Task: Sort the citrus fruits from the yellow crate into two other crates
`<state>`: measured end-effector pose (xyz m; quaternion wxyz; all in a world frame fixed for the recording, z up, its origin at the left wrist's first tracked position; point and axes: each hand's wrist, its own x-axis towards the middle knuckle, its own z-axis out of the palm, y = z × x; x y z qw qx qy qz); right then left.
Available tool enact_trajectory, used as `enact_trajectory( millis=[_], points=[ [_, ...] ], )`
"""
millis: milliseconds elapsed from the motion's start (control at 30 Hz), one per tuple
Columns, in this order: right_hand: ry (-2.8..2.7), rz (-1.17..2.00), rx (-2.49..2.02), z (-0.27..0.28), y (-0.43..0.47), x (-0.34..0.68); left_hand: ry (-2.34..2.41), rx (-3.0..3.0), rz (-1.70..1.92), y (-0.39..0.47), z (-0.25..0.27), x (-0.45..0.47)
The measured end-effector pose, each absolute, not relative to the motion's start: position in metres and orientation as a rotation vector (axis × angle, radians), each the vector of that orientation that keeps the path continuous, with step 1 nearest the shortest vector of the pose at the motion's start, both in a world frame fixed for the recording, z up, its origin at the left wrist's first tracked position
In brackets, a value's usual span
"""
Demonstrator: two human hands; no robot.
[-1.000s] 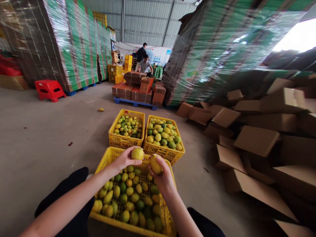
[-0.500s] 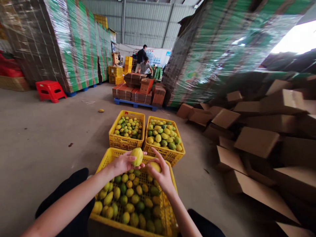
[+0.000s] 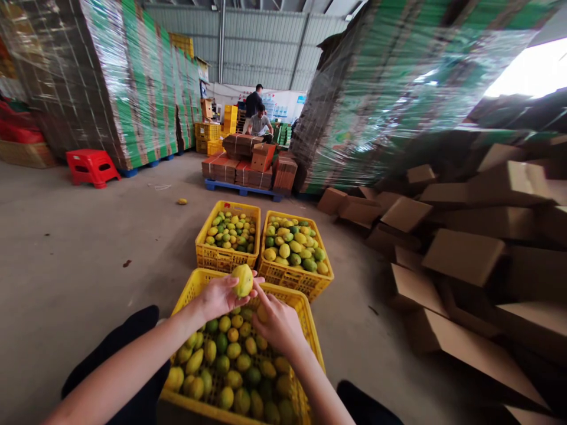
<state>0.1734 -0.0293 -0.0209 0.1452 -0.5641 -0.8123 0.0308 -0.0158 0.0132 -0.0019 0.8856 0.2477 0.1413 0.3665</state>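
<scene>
Above the near crate [image 3: 315, 330], I have the left hand [image 3: 221, 297] gripping a yellow fruit [image 3: 243, 280] upright, fingers beneath and thumb at its side. My right hand [image 3: 277, 321] looks curled round a second fruit [image 3: 262, 312], mostly hidden, its index finger stretched toward the first; I can't tell from here whether it touches. Neither held piece is set down yet. Below, loose fruit lies thinly spread, with latticed floor showing between, so I judge plenty is left to handle. Beyond, the far-left crate [image 3: 225, 258] and far-right crate [image 3: 296, 280] are well filled; that portion looks largely done to me.
</scene>
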Motion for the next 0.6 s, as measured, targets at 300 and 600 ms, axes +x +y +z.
enact_trajectory(
  millis=[300,600],
  points=[
    [-2.273,0.034,-1.773,-0.021,-0.022,0.183,0.308,0.486,0.782,0.015,-0.005,-0.016],
    [-2.234,0.022,-1.602,-0.018,-0.027,0.18,0.309,0.477,0.816,0.017,-0.007,-0.014]
  ],
)
